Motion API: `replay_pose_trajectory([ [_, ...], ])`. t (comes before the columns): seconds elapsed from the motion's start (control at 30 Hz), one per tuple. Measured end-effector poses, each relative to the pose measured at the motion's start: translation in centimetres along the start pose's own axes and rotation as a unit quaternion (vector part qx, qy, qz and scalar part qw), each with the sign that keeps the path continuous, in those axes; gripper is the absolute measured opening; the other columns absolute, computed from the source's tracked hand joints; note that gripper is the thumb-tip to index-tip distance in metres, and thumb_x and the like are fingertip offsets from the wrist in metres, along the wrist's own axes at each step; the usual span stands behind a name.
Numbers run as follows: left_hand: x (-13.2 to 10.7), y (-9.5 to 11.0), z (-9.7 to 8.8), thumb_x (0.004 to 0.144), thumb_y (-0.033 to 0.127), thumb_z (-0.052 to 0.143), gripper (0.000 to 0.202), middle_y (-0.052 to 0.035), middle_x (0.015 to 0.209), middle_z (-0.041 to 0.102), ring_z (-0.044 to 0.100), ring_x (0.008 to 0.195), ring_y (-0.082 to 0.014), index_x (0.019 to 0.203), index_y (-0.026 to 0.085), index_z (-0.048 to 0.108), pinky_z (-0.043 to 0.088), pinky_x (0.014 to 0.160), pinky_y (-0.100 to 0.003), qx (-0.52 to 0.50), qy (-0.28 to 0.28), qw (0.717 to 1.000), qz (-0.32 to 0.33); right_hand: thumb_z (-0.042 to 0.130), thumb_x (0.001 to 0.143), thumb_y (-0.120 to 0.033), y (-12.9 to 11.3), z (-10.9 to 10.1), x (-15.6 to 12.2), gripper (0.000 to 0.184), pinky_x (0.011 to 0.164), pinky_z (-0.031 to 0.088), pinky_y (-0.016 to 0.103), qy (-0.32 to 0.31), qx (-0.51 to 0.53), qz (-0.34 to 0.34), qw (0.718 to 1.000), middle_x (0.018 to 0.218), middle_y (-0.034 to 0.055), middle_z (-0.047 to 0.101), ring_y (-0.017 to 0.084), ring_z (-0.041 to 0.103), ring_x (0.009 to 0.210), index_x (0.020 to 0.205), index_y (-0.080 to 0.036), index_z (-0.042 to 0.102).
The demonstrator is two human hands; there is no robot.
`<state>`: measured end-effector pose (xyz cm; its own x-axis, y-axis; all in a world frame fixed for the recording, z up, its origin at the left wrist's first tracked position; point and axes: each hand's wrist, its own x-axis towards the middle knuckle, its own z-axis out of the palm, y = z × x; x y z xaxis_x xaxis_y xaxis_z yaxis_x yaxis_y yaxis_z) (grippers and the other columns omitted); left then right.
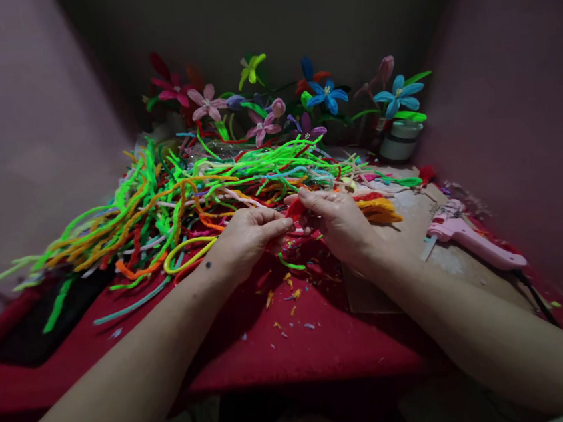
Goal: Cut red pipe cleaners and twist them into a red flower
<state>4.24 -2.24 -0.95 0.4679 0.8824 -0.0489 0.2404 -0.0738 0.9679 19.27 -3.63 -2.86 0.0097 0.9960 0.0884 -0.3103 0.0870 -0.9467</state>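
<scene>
Between my two hands, above the middle of the table, is a red pipe cleaner piece [294, 210]. My left hand [252, 233] pinches its near end between thumb and fingers. My right hand [336, 222] grips the other side, thumb on top. Part of the red piece is hidden by my fingers, so its full shape cannot be made out. Just beyond my right hand lie orange fuzzy petals [381, 211] with some red ones beside them. A large heap of pipe cleaners [178, 188], mostly green and orange, spreads behind and left of my left hand.
Pipe cleaner flowers [327, 94] stand along the back, near a white jar [399, 141]. A pink glue gun [475, 237] rests on cardboard [370, 292] at right. Fuzzy scraps [290, 295] litter the red tablecloth [296, 350]. A dark flat object [37, 330] lies at left.
</scene>
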Motion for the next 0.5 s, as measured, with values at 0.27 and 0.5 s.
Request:
replay_pose_trajectory([
  [0.27,-0.11,0.0,0.08,0.072,0.026,0.056,0.024,0.0037,0.049,0.044,0.035,0.046,-0.0072,0.051,0.015,0.05,0.026,0.049,-0.024,0.037,0.029,0.999,0.013,0.069,0.07,-0.04,0.1,-0.01,-0.17,0.025,0.052,0.036,0.023,0.01,-0.113,-0.054,0.992,0.061,-0.0007,0.06,0.009,0.048,0.055,0.075,-0.015,0.071],
  [0.5,0.22,-0.59,0.33,0.072,0.026,0.055,0.025,0.0052,0.048,0.038,0.031,0.046,-0.007,0.051,0.016,0.046,0.022,0.047,-0.024,0.103,0.047,0.992,0.052,0.066,0.072,-0.032,0.24,0.26,-0.66,0.023,0.05,0.032,0.024,0.04,-0.192,-0.064,0.978,0.052,-0.0026,0.055,0.008,0.044,0.05,0.058,-0.014,0.065],
])
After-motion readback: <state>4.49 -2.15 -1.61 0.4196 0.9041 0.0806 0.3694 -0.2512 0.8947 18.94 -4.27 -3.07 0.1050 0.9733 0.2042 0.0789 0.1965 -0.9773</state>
